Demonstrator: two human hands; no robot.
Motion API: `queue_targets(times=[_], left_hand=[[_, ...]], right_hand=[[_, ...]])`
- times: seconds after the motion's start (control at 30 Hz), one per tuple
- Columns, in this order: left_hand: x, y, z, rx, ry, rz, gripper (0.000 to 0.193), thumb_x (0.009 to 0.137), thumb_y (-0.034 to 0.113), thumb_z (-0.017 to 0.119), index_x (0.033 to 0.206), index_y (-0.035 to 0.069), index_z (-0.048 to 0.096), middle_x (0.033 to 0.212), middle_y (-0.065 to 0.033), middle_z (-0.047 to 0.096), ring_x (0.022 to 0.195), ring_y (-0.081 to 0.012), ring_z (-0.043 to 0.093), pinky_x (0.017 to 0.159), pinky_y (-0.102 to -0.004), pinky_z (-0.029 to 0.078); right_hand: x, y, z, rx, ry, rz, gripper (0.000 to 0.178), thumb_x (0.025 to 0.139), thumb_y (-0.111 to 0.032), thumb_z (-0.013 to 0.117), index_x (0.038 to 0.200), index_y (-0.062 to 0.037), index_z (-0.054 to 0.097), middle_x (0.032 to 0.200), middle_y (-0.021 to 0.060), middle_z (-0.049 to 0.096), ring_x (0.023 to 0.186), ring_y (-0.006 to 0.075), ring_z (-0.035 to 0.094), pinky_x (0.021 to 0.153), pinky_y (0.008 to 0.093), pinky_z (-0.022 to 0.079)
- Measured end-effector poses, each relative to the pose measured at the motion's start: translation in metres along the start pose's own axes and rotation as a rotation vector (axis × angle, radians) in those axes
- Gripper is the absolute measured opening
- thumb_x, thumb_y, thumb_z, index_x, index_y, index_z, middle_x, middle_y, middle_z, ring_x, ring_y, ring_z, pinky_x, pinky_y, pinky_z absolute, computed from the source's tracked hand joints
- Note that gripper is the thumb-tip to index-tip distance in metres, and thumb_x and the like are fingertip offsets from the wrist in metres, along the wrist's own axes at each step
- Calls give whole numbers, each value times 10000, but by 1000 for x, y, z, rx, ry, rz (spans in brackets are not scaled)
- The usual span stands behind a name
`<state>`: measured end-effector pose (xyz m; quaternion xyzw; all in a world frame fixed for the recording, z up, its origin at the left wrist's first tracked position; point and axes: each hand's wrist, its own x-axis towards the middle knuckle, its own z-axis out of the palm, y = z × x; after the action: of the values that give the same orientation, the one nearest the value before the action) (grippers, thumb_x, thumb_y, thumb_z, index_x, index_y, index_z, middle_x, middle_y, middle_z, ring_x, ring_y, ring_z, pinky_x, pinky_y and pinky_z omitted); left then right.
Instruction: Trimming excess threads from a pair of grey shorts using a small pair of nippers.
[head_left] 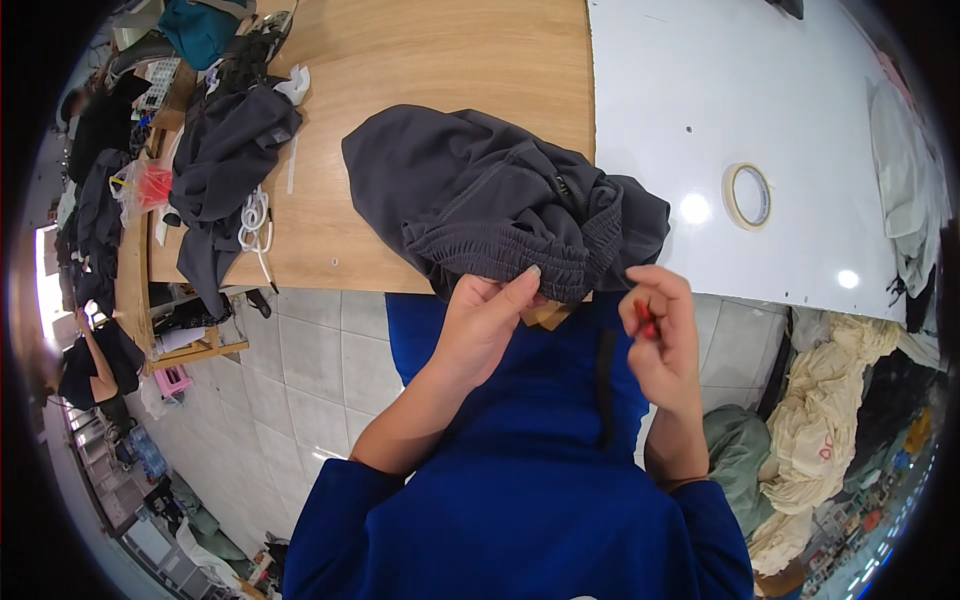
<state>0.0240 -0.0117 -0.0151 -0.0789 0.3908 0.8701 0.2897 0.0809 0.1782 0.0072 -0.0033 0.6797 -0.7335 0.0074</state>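
Surface (pixel 470 50): wood left, white right. Dark grey garment (pixel 450 180) lies bunched at its near edge, probably so the gathered elastic edge (pixel 480 250) is in reach. Left hand (pixel 488 325) pinches that edge, thumb on top, likely steadying it. Right hand (pixel 664 345) just beside, fingers curled in. Tape roll (pixel 729 198) well apart, on white. Smallest: red item (pixel 647 322) in right hand's curl, presumably palmed for quick use.

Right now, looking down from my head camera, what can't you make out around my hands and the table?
All in the head view:
Left hand: most fingertips, hidden behind the dark grey gathered cloth garment.
Small red object: its full shape, covered by the right hand's curled fingers.
Black object at the glossy white tabletop's far side: cut off by the picture's top edge.
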Motion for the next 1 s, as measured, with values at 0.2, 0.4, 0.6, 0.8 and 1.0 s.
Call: queue_targets(times=[0.2, 0.4, 0.6, 0.8, 1.0], left_hand=[[-1, 2, -2, 7, -18, -13, 241, 915, 129, 546, 1110, -8, 582, 1071, -79, 620, 973, -131, 571, 882, -274, 435], [-3, 3, -3, 21, -37, 23, 246, 920, 132, 538, 1112, -15, 578, 1076, -80, 618, 983, -129, 570, 893, -276, 437], [-5, 1, -2, 65, -17, 14, 236, 922, 138, 536, 1103, -7, 582, 1060, -71, 621, 968, -121, 570, 875, -263, 440], [-5, 3, 0, 43, -22, 11, 228, 922, 133, 535, 1098, -3, 583, 1051, -71, 622, 957, -116, 569, 864, -257, 442], [-5, 1, -1, 55, -6, 14, 220, 921, 127, 535, 1094, 0, 586, 1036, -65, 624, 935, -115, 570, 848, -258, 444]], right_hand=[[21, 4, 10, -578, 175, -376, 370, 660, -45, 742, 1019, -32, 650, 820, 77, 618, 680, 180, 556, 619, 250, 446], [28, 1, 16, -772, 211, -484, 357, 601, -44, 752, 952, -76, 697, 777, 39, 623, 622, 173, 525, 540, 254, 408], [30, -1, 17, -783, 214, -509, 359, 594, -43, 755, 947, -81, 701, 765, 38, 617, 605, 167, 508, 524, 256, 395], [26, -1, 19, -820, 230, -509, 344, 589, -52, 761, 927, -86, 707, 753, 32, 612, 586, 164, 489, 513, 251, 384], [24, 2, 16, -820, 222, -527, 336, 597, -44, 759, 926, -82, 707, 750, 34, 617, 596, 170, 504, 521, 252, 388]])
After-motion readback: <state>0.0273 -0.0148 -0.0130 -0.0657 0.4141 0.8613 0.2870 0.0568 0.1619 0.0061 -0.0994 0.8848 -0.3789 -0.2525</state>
